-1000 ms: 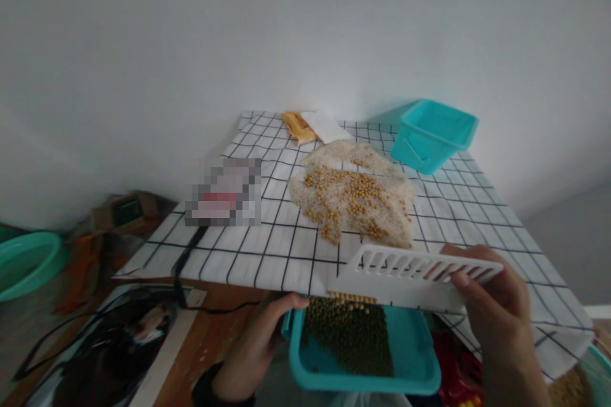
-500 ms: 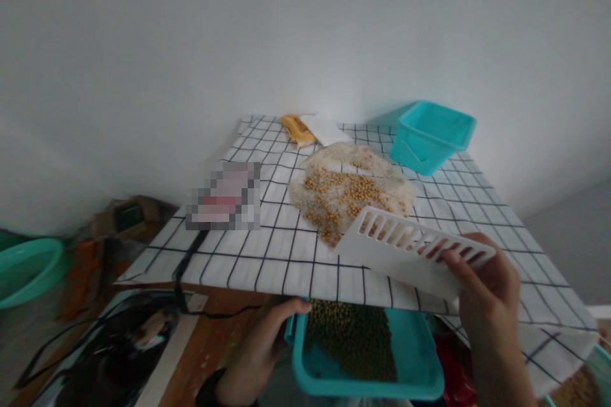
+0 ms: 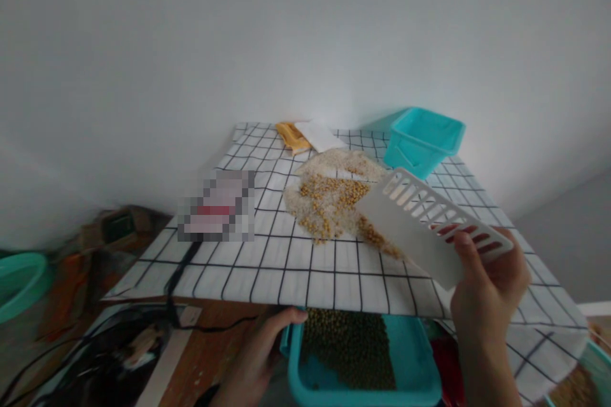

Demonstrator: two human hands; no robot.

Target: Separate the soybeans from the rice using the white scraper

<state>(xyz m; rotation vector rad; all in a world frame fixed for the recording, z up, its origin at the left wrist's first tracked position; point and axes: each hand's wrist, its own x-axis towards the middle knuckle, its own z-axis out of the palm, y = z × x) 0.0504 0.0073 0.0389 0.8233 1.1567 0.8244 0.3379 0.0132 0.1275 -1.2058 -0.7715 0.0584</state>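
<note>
My right hand (image 3: 487,286) grips a white slotted plastic scoop (image 3: 424,229) and holds it tilted above the checked tablecloth, over the right edge of a pile of rice mixed with yellow beans (image 3: 334,194). My left hand (image 3: 260,356) holds the left rim of a teal tray (image 3: 429,381) below the table's front edge. That tray holds a layer of greenish-yellow beans (image 3: 351,350).
An empty teal basket (image 3: 422,140) stands at the back right of the table (image 3: 286,267). An orange packet (image 3: 291,135) and a white packet (image 3: 322,137) lie at the back. A black cable (image 3: 179,276) hangs off the left front. A teal basin (image 3: 19,280) sits far left.
My right hand has lifted the scoop from over the tray at the table's front edge up and back towards the rice pile. My left hand stays on the tray.
</note>
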